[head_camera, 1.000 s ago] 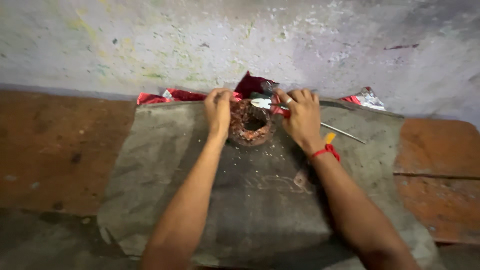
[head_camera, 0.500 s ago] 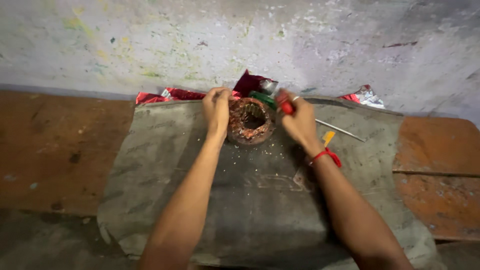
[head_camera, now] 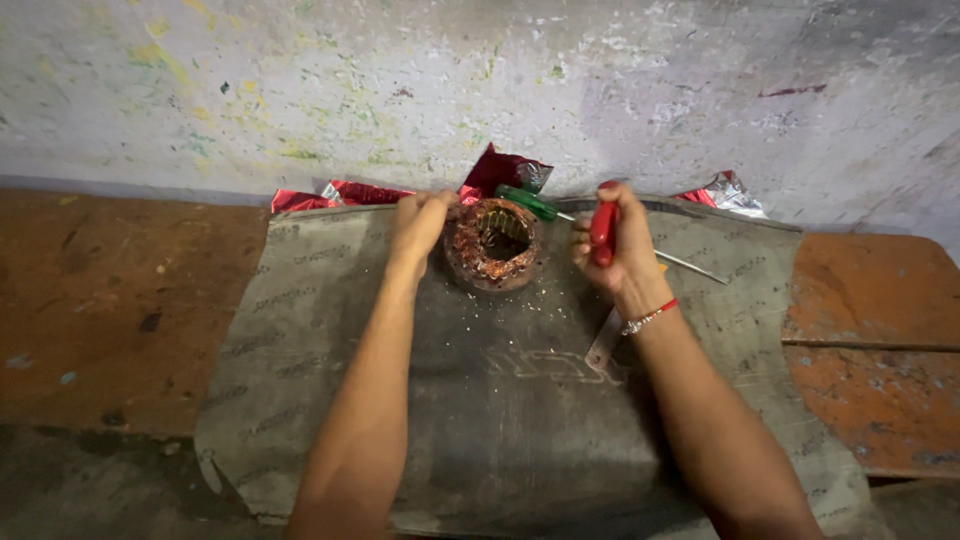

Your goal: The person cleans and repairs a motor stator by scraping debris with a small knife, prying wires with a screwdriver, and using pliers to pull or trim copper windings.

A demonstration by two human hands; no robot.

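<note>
The stator [head_camera: 494, 243] sits on the far middle of the grey mat [head_camera: 330, 400], its copper coils apparently all in place, so the work looks early. The left hand [head_camera: 420, 222] curls its fingers against the stator's left side; the right hand [head_camera: 612, 245] grips a red-handled tool [head_camera: 603, 226] in a fist just right of it.

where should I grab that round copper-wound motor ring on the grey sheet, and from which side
Take the round copper-wound motor ring by its outer rim, from the right side. It lies flat with its hollow centre facing up. The left hand already covers the left edge, and the right hand holds a red-handled tool.
</note>
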